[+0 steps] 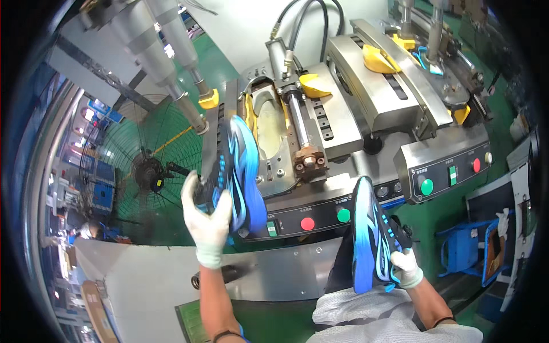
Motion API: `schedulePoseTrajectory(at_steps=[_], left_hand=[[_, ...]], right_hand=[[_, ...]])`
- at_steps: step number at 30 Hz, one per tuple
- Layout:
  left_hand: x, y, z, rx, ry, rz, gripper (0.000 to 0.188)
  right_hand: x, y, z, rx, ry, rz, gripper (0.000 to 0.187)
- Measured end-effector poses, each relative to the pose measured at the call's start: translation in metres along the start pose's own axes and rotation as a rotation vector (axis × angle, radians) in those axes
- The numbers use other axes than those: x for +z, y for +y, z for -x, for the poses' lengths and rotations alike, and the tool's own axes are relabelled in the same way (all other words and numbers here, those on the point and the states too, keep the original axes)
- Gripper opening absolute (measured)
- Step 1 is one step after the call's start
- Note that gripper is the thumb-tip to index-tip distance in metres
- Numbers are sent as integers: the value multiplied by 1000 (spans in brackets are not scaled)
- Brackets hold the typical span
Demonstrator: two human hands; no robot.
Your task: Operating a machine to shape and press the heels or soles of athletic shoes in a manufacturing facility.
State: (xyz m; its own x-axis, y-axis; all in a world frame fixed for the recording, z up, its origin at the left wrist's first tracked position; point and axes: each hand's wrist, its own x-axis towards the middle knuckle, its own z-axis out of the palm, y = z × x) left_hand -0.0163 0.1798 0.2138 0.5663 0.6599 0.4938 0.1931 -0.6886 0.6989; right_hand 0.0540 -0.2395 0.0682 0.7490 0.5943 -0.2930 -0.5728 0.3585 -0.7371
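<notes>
My left hand (209, 226), in a white knit glove, is closed on a black and blue sneaker (247, 174) at its heel and collar. This sneaker is tilted toe-up, its blue sole side turned right, in front of the press bed with the pale shoe-shaped pad (269, 126). To the right, my gloved right hand (407, 268) grips a matching sneaker (366, 240) from its right side. That one also points toe-up, with its light-to-dark blue midsole facing left, before the control panel's edge. Parts of the fingers on both hands are hidden by the shoes.
Beyond the shoes stands a metal pressing machine (337, 108) with yellow pads (314, 86) and upright cylinders (143, 51). Its front panel carries a red button (307, 223) and a green button (343, 215). A large caged fan (147, 171) stands left; a blue stool (463, 251) is at right.
</notes>
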Motion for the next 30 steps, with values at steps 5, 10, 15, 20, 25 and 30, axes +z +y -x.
schedulePoseTrajectory(at_steps=[5,10,15,20,25,30], left_hand=[[-74,-41,182,-286,-105,82,68],[-77,-103,291,-369,-179,-155,67],[-69,-162,347,-465,-331,-323,74],[-64,-169,356,-494,-235,-56,75],[-60,-185,359,-425,-236,-61,69],[-65,-185,364,-453,-262,11,65]], right_hand=[[93,-32,-35,-91,-110,22,64],[201,-65,-124,-115,-282,197,57],[301,-80,-244,137,-260,747,27],[304,-38,-410,-11,-72,1137,17],[279,21,-494,-255,111,1600,21],[297,25,-482,-288,109,1653,38]])
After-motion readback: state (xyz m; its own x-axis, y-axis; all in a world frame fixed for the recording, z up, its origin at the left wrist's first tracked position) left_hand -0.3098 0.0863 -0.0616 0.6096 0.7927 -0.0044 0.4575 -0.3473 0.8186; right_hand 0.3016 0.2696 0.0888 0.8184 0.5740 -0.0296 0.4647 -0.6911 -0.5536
